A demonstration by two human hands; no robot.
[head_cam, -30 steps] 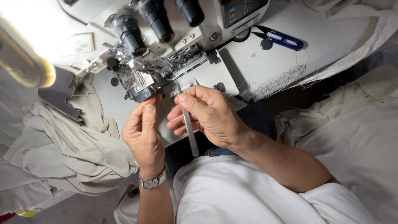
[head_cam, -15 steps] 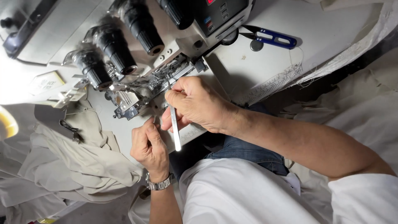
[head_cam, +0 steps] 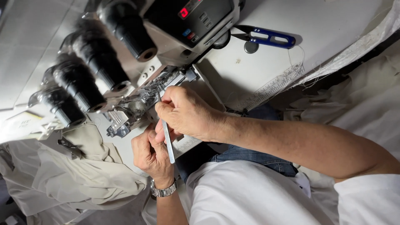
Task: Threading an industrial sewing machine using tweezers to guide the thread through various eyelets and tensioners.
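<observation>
My right hand (head_cam: pixel 185 113) is shut on slim metal tweezers (head_cam: pixel 168 143). Their tip reaches up into the open metal works (head_cam: pixel 143 100) of a white overlock sewing machine (head_cam: pixel 183 25). My left hand (head_cam: pixel 151 155), with a metal wristwatch (head_cam: pixel 163 191), sits just below and partly behind the right hand. Its fingers curl up against the tweezers, and their tips are hidden. Beige cloth (head_cam: pixel 79 175) lies to the left of the machine's presser foot (head_cam: pixel 116 125).
Several black thread cones (head_cam: pixel 89 71) stand on the machine's left side. Blue thread snips (head_cam: pixel 266 38) lie on the white table (head_cam: pixel 333 29) at the back right. Pale cloth (head_cam: pixel 366 100) hangs off the table's right edge. My white shirt fills the lower right.
Both hands have moved closer to the machine's works, and the tweezers' tip now reaches into the metal parts. The view has shifted, so the machine looks larger.
</observation>
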